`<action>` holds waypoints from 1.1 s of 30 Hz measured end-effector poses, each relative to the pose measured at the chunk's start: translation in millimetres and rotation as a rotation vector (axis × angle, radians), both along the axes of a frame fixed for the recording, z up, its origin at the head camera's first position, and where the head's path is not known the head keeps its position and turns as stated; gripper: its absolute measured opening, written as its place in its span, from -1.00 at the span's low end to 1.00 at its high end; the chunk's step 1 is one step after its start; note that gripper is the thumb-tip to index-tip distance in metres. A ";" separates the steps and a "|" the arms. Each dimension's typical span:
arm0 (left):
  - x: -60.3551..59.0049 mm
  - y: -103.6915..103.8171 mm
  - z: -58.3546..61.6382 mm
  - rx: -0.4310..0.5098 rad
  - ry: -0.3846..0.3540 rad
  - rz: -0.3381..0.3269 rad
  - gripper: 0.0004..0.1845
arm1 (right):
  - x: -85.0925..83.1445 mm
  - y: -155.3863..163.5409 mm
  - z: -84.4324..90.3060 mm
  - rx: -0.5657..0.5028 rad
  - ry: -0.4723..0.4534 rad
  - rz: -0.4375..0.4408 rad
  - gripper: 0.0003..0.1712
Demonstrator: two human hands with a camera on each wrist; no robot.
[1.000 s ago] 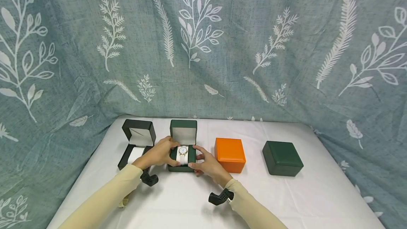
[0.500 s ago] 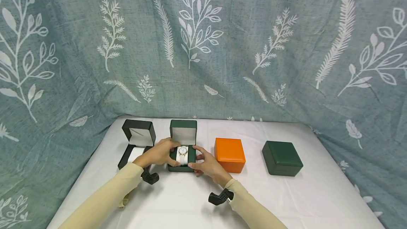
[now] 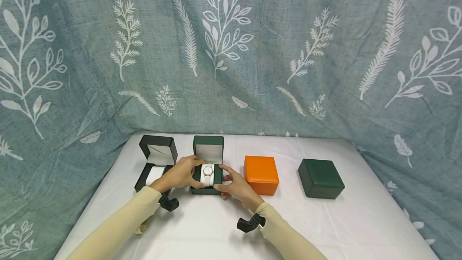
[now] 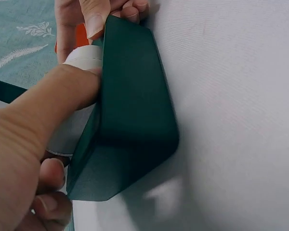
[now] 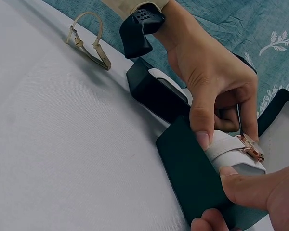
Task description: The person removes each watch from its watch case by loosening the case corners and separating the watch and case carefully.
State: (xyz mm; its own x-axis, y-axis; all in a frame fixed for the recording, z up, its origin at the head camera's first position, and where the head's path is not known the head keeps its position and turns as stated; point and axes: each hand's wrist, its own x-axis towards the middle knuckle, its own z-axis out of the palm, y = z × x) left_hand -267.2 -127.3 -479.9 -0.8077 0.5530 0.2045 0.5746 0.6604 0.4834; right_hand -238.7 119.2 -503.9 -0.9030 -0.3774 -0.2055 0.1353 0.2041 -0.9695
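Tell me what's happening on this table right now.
A person in cream sleeves has both hands on an open dark green box in which a white-strapped watch on a white cushion sits. The left hand and right hand grip it from either side, thumbs pressing the cushion. To the left stands an open black box; to the right, a closed orange box and a closed green box. A loose beige strap lies on the white tablecloth.

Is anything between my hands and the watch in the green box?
Nothing visible. The left hand and the right hand already touch the white watch cushion holding the watch in the open green box.
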 end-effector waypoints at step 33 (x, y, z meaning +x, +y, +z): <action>7.3 -8.8 2.2 0.086 -0.081 -0.030 -0.29 | 7.6 -1.6 15.4 0.133 0.207 -0.037 -0.09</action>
